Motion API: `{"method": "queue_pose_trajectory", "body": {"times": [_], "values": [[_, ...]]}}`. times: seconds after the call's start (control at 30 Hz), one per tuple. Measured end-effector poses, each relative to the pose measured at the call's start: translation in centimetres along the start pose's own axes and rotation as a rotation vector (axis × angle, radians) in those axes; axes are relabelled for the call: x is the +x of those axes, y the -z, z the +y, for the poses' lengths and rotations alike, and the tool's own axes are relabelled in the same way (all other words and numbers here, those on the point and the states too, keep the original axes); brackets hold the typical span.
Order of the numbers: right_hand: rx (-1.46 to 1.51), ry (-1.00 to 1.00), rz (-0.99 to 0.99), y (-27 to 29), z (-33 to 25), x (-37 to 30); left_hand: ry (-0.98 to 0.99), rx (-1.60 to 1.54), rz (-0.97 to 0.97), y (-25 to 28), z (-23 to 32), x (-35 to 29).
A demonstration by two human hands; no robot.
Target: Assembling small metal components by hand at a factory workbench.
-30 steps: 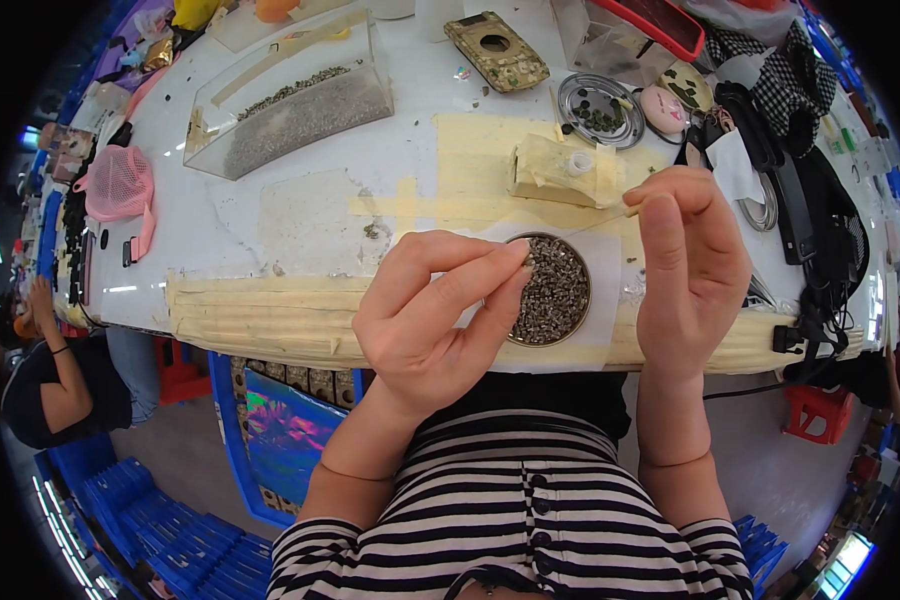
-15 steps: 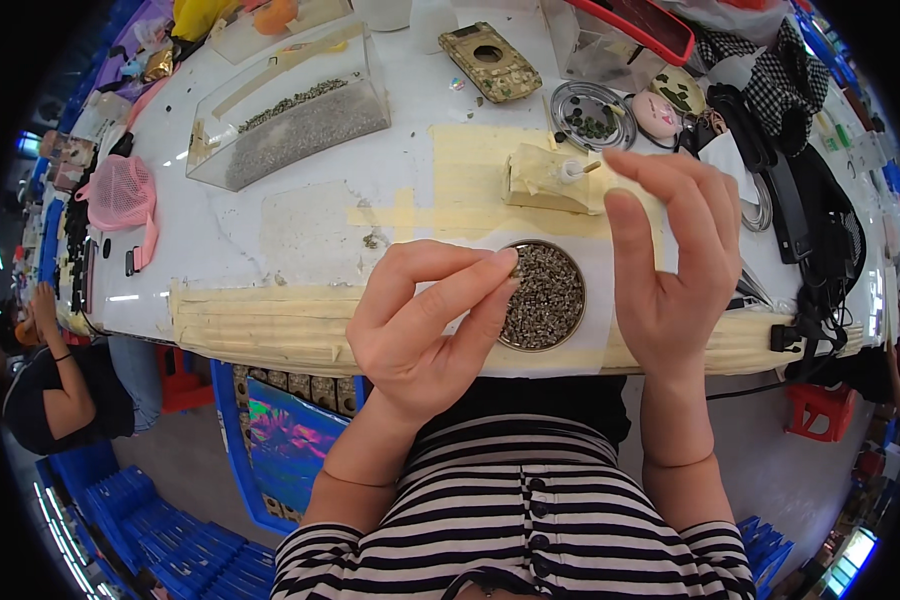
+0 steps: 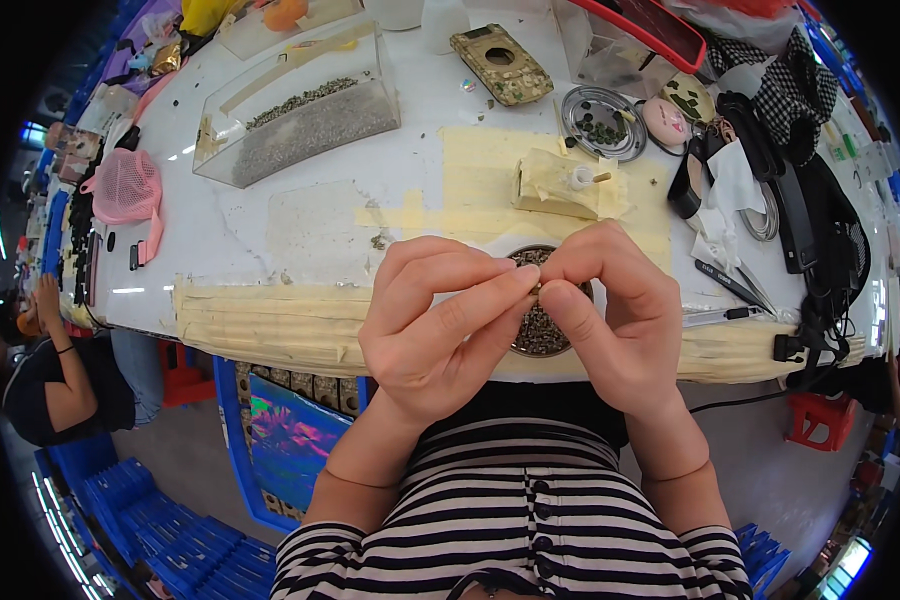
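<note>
My left hand (image 3: 440, 325) and my right hand (image 3: 620, 320) meet at the fingertips above a round dish (image 3: 542, 335) full of tiny metallic-looking pieces. Both hands are pinched closed. Whatever lies between the fingertips is too small to name, and the fingers hide part of the dish. Just beyond them stands a block wrapped in yellowish tape (image 3: 550, 185), with a small white cup (image 3: 582, 178) on it and a thin brown stick poking out.
A clear bin of small grey and green pieces (image 3: 305, 145) stands at the far left. Farther back lie a camouflage-patterned model hull (image 3: 502, 68) and a clear round dish with green bits (image 3: 602, 122). Tweezers (image 3: 735, 285), straps and cables crowd the right. A pink mesh bag (image 3: 125, 187) lies left.
My right hand has come down and left from beside the block and closed its fingers against the left fingertips. The left hand stays pinched over the dish. The view has shifted slightly.
</note>
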State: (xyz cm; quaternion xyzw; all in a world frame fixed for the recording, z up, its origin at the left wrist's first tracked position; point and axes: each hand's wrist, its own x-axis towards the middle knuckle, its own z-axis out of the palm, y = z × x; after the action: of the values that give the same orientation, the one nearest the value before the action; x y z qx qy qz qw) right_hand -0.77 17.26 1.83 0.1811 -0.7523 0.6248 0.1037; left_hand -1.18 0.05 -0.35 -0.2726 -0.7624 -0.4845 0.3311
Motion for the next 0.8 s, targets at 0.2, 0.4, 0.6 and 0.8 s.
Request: {"method": "queue_pose_trajectory", "body": {"times": [0.2, 0.4, 0.6, 0.8], "values": [[0.167, -0.104, -0.035, 0.36, 0.2, -0.02, -0.004, -0.04, -0.014, 0.02, -0.03, 0.02], [-0.26, 0.202, 0.095, 0.13, -0.17, -0.06, -0.024, 0.047, 0.006, -0.21, 0.19, 0.11], [-0.557, 0.448, 0.177, -0.36, -0.47, -0.65, -0.014, 0.049, 0.048, -0.52, -0.02, 0.16], [-0.313, 0.22, 0.096, -0.26, 0.06, -0.57, -0.001, 0.009, 0.011, -0.13, 0.16, -0.01]]}}
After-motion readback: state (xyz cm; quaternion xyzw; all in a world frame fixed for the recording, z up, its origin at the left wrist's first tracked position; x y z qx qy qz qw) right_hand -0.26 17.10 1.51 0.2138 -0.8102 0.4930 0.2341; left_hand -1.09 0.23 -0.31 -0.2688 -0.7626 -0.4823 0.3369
